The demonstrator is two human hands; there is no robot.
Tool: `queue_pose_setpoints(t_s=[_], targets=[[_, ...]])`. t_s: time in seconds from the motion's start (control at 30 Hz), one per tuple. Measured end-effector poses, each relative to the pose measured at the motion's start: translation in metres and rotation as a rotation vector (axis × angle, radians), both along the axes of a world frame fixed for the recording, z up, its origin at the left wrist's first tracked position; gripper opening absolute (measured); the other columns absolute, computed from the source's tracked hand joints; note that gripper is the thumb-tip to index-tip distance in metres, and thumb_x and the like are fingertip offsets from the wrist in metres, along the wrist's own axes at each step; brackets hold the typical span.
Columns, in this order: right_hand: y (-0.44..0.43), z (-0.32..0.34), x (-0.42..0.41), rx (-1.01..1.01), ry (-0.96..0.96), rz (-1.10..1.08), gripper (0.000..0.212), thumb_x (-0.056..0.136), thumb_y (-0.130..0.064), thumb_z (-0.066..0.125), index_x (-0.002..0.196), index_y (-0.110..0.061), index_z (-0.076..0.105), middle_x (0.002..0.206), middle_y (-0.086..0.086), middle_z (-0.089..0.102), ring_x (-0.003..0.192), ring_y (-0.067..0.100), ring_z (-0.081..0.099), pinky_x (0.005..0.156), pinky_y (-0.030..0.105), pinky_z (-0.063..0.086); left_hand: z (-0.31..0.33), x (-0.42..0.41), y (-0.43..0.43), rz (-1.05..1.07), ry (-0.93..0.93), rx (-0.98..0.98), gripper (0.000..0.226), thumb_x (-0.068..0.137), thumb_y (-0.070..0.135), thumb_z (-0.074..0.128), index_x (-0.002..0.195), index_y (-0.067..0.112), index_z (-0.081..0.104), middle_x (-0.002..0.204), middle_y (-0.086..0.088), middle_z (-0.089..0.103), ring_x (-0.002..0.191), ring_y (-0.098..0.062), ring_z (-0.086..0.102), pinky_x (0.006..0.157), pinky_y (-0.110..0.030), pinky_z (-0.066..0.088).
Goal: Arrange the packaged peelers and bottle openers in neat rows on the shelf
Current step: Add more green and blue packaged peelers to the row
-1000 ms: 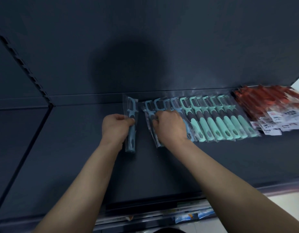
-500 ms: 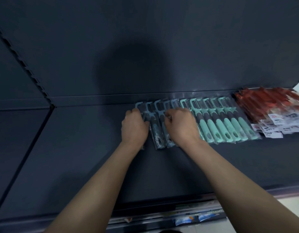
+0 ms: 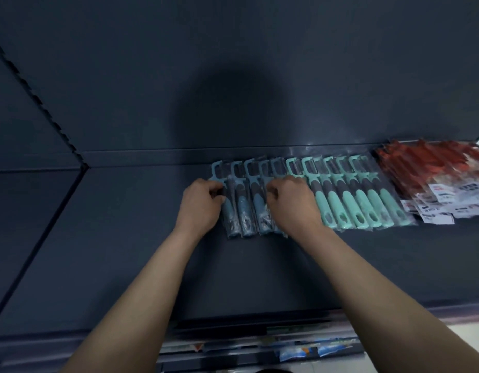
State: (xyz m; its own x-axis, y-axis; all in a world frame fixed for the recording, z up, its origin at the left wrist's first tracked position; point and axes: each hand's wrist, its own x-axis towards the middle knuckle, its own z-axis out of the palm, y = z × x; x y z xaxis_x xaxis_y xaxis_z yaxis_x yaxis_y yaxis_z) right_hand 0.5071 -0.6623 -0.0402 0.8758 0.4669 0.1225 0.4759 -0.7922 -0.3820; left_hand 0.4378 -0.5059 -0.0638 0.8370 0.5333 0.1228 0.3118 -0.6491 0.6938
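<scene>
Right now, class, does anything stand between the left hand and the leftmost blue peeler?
Nothing visible does: the left hand pinches the leftmost blue peeler, lying against the other blue peelers under the right hand.

Dark shelf [image 3: 112,251] carrying 1 row: bagged blue peelers [image 3: 244,211] at left, mint-green peelers [image 3: 363,204] touching them, then blurred red packets [image 3: 426,168], possibly bottle openers, at right.
</scene>
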Motion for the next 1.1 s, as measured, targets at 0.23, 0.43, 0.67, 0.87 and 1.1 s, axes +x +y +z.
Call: queue_pose_setpoints(t_s=[0.23, 0.43, 0.67, 0.87, 1.1], targets=[[-0.006, -0.004, 0.002, -0.010, -0.013, 0.091, 0.025, 0.093, -0.017, 0.047, 0.106, -0.006, 0.066, 0.106, 0.015, 0.058, 0.101, 0.030, 0.051, 0.084, 0.032, 0.040, -0.003, -0.003, -0.010, -0.012, 0.007, 0.016, 0.039, 0.082, 0.024, 0.070, 0.118, 0.011, 0.062, 0.117, -0.004, 0.054, 0.103, -0.017, 0.050, 0.084, -0.021, 0.037], [-0.008, -0.004, 0.005, -0.010, -0.005, 0.136, 0.026, 0.092, -0.016, 0.047, 0.106, -0.004, 0.066, 0.107, 0.016, 0.058, 0.101, 0.031, 0.052, 0.085, 0.034, 0.044, -0.002, -0.004, -0.018, -0.026, -0.035, 0.024, 0.033, 0.084, 0.015, 0.068, 0.116, 0.009, 0.064, 0.115, -0.004, 0.058, 0.099, -0.017, 0.055, 0.083, -0.021, 0.038], [-0.017, -0.005, 0.013, 0.004, -0.002, 0.215, 0.025, 0.093, -0.015, 0.046, 0.104, -0.004, 0.065, 0.106, 0.014, 0.059, 0.101, 0.029, 0.052, 0.085, 0.035, 0.044, -0.001, -0.002, -0.024, 0.019, -0.057, -0.028, 0.033, 0.085, 0.015, 0.067, 0.117, 0.008, 0.064, 0.119, -0.006, 0.060, 0.109, -0.021, 0.056, 0.095, -0.025, 0.041], [-0.032, -0.011, 0.023, -0.012, -0.091, 0.299, 0.029, 0.094, -0.021, 0.046, 0.116, -0.013, 0.063, 0.119, 0.006, 0.060, 0.111, 0.026, 0.046, 0.093, 0.035, 0.037, -0.002, -0.008, -0.039, -0.171, -0.047, 0.122, 0.038, 0.091, 0.018, 0.059, 0.128, 0.011, 0.056, 0.139, -0.001, 0.047, 0.134, -0.015, 0.034, 0.110, -0.019, 0.019], [-0.030, -0.024, 0.024, -0.135, -0.107, 0.466, 0.040, 0.097, -0.039, 0.040, 0.134, -0.026, 0.048, 0.143, -0.010, 0.042, 0.129, 0.022, 0.028, 0.099, 0.042, 0.020, -0.012, -0.013, -0.050, -0.162, 0.041, 0.140, 0.039, 0.096, 0.015, 0.048, 0.135, 0.010, 0.048, 0.146, 0.001, 0.039, 0.141, -0.012, 0.021, 0.109, -0.012, 0.007]])
